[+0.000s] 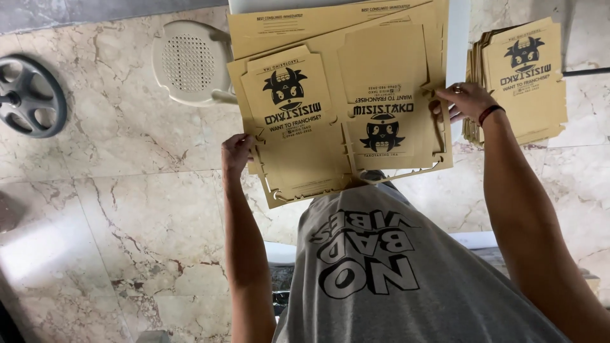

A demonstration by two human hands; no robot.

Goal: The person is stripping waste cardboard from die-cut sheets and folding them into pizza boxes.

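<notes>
Tan card sheets [343,95], die-cut and printed in black with a horned cartoon figure, lie in a loose stack straight ahead of the person, on a white desk [459,38] whose edge shows just right of the stack; the left hand [237,152] is curled closed on the stack's near left corner, pinching the edge of the top sheet, whose notched flap juts toward the grey shirt [394,267]; the right hand [466,100], with a ring and a dark wristband, lies on the stack's right edge, fingers spread and pressing down, though whether it truly grips a sheet I cannot tell; by the look of it the step in hand is parting one sheet from the stack, and the next move would call for a clean lift by both edges so the tabs do not snag on the sheet below; right of the stack, well apart, a second pile [524,76] of the same card rests; left of the stack stand a cream stool [189,62] and, farther off, a dark wheel [28,95] on the marble floor [127,209].
</notes>
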